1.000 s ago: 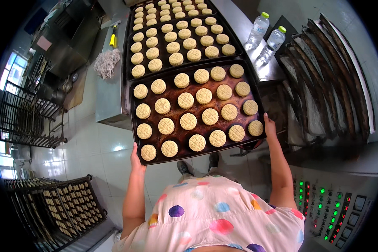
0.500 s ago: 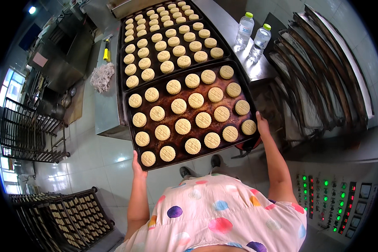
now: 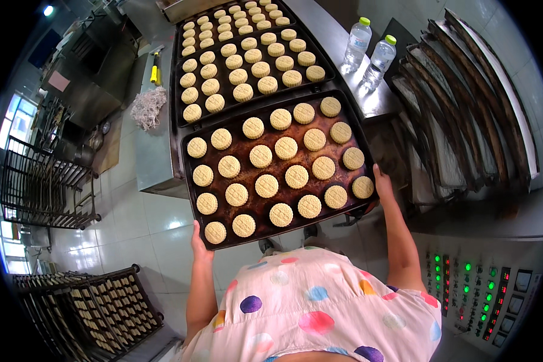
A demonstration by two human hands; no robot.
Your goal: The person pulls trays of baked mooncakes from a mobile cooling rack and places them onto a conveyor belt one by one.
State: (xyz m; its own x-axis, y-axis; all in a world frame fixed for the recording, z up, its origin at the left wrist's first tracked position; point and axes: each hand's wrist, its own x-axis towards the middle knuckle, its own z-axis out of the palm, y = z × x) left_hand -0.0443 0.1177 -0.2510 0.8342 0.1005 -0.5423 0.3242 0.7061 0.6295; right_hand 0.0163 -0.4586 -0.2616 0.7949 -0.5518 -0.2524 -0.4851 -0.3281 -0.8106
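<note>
A dark baking tray (image 3: 256, 232) carries rows of round, pale, stamped pastries (image 3: 296, 176) with fluted edges. My left hand (image 3: 201, 242) grips its near left corner, thumb upright against the rim and fingers hidden below. My right hand (image 3: 383, 184) grips the right edge near the front corner in the same way. The tray is slightly turned, its left corner nearer to me. Its far edge meets a second tray (image 3: 265, 98) of similar pastries on the steel table, and a third tray (image 3: 220, 49) lies beyond that one.
Two water bottles (image 3: 378, 62) stand right of the trays. A yellow-handled tool (image 3: 155, 73) and a crumpled rag (image 3: 148, 108) lie at left. Stacked dark trays or liners (image 3: 464, 102) lean at right, above a control panel (image 3: 473, 295). Racks (image 3: 45, 187) stand at left, another holding filled trays (image 3: 111, 311).
The held tray has shifted slightly right and toward me in the view, both hands still on it. The table and bottles have also shifted a little in the picture.
</note>
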